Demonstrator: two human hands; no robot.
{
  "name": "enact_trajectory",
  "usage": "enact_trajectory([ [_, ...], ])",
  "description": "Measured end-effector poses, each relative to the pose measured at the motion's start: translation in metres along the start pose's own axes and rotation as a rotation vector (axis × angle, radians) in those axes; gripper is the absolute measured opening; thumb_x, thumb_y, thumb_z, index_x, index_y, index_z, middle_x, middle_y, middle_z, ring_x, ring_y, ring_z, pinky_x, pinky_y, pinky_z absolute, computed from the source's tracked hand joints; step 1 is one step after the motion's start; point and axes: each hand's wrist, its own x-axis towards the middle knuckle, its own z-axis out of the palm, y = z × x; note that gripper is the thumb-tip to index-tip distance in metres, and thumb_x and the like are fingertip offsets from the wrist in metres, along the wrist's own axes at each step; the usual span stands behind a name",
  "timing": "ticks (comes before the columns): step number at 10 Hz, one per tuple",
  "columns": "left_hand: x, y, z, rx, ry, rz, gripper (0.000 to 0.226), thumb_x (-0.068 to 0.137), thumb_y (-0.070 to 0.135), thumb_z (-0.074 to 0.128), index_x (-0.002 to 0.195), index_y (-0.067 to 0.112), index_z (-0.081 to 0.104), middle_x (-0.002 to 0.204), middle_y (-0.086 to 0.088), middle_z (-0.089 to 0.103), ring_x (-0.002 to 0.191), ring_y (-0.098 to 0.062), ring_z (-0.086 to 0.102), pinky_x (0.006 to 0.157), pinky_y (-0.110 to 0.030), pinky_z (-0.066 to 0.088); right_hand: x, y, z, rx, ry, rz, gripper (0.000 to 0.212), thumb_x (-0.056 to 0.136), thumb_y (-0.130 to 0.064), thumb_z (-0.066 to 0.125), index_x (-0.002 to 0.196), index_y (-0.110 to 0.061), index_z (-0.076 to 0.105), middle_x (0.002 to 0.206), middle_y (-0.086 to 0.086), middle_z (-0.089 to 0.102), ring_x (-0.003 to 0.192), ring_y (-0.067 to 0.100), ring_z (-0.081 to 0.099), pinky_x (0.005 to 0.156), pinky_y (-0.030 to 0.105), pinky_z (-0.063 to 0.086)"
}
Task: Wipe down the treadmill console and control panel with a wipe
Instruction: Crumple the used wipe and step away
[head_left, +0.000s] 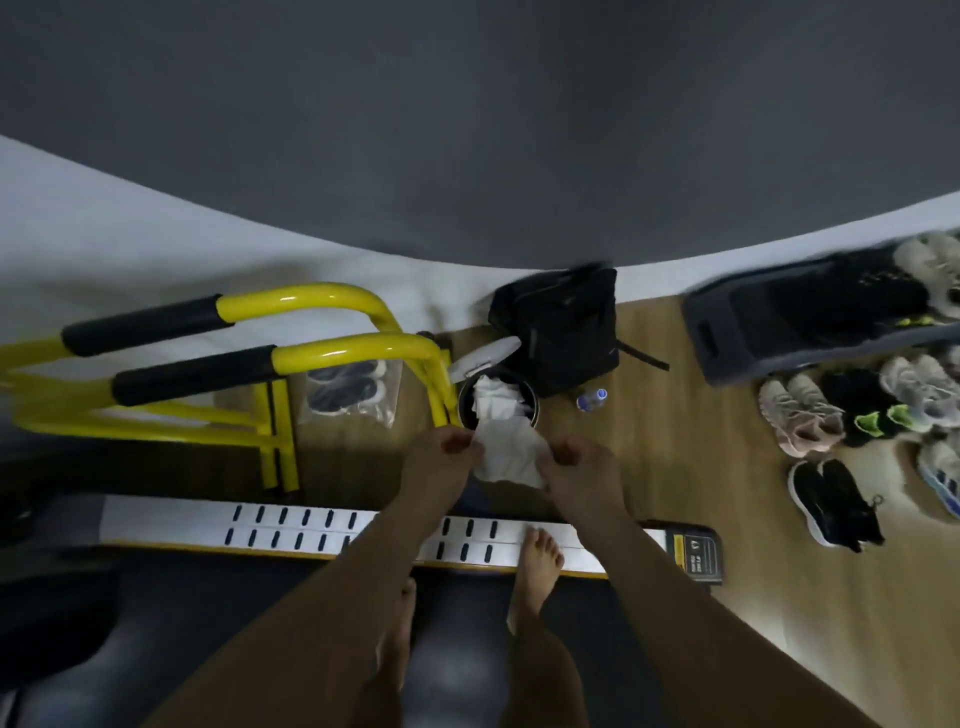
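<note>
Two hands pinch one crumpled white wipe (506, 460) between them. The left hand (444, 454) curls its fingers on the wipe's left edge, and the right hand (576, 467) curls on its right edge. Just beyond the fingertips stands an open black bin (466, 405) stuffed with white paper. Farther past the right fingers lie a black bag (561, 327) and a small water bottle (592, 400). Under the forearms runs the white side rail (291, 525).

Both bare arms reach forward and down. The left hand (441, 457) and right hand (579, 467), fingers curled, each pinch one side of the wipe (506, 457).
</note>
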Motion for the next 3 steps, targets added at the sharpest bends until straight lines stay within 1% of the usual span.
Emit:
enact_trajectory([
  [1,0.044,-0.002,0.014,-0.007,0.032,-0.012,0.009,0.09,0.011,0.068,0.087,0.02,0.069,0.075,0.003,0.067,0.063,-0.006,0.06,0.061,-0.021,0.049,0.056,0.007,0.004,-0.073,-0.04,0.01,0.01,0.094,-0.028,0.06,0.095,-0.021,0.067,0.083,0.0,0.067,0.075,0.015,0.064,0.056,0.02,0.042],
  [2,0.09,-0.017,0.03,-0.034,0.026,-0.076,0.012,0.09,0.011,0.065,0.087,0.023,0.069,0.082,-0.002,0.068,0.075,-0.018,0.063,0.077,-0.039,0.056,0.11,0.022,0.014,-0.151,-0.07,0.037,0.007,0.096,-0.025,0.056,0.099,-0.022,0.062,0.082,0.0,0.062,0.071,0.012,0.059,0.053,0.018,0.039],
  [3,0.144,-0.043,0.054,-0.155,-0.08,-0.216,0.032,0.097,0.017,0.06,0.128,0.011,0.06,0.101,-0.003,0.064,0.09,-0.019,0.061,0.08,-0.033,0.051,0.166,0.041,0.033,-0.124,-0.108,0.142,0.016,0.091,-0.019,0.061,0.107,-0.023,0.059,0.088,0.001,0.062,0.074,0.016,0.06,0.056,0.023,0.044],
])
